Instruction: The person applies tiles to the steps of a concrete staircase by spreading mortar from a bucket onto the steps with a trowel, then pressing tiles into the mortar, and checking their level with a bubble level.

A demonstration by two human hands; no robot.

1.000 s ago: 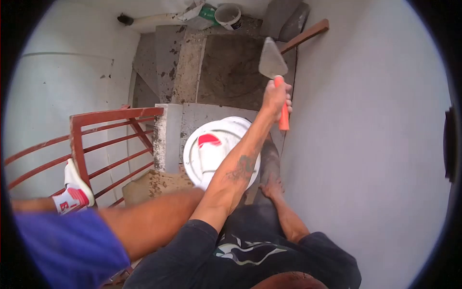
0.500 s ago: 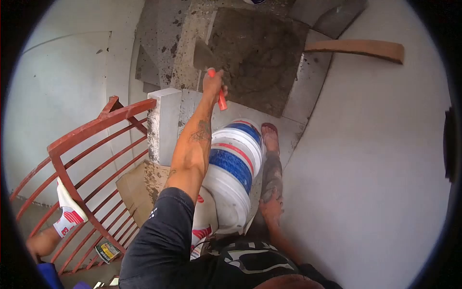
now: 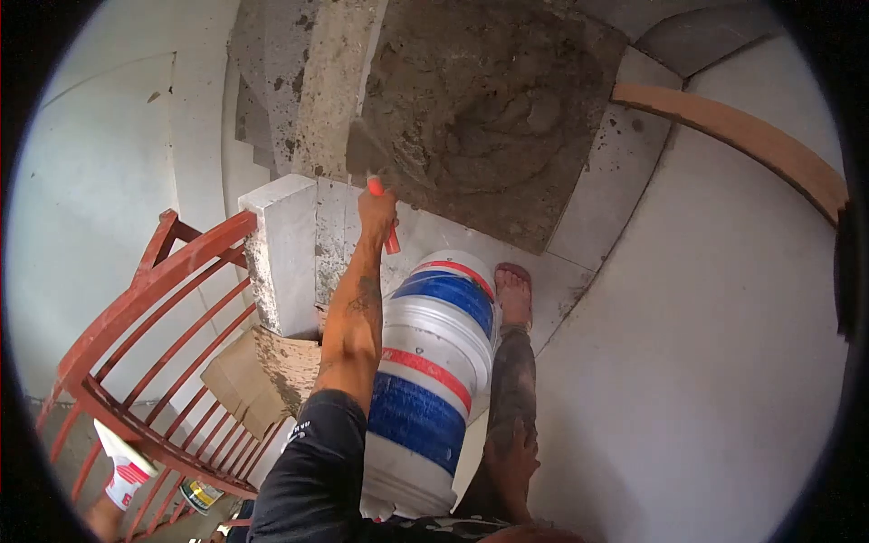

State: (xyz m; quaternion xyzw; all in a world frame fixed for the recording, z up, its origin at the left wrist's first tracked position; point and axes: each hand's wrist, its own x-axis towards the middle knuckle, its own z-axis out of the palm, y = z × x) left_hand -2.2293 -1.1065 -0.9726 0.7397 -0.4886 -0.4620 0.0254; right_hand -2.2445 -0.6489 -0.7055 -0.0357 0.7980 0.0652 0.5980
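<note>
My left hand [image 3: 377, 215] is closed around the orange handle of a trowel [image 3: 364, 149]. The trowel's grey blade lies at the left edge of a square patch of wet mortar [image 3: 489, 109] on the floor. Swirled ridges mark the mortar's surface. Lower right, my right hand [image 3: 512, 460] rests on my trousered leg with its fingers spread over it. Between my left arm and that leg are two stacked white buckets [image 3: 418, 412] with blue and red bands.
A red metal railing [image 3: 154, 312] curves along the left, beside a white post [image 3: 288, 262] and torn cardboard [image 3: 244, 380]. Behind the bars is another person's foot in a sock and slipper [image 3: 125, 462]. A curved wooden strip [image 3: 733, 131] leans at right by the pale wall [image 3: 688, 344].
The view has shifted closer to the mortar, so the patch looks larger. My left hand still holds the trowel at its left edge; the right hand stays on my leg.
</note>
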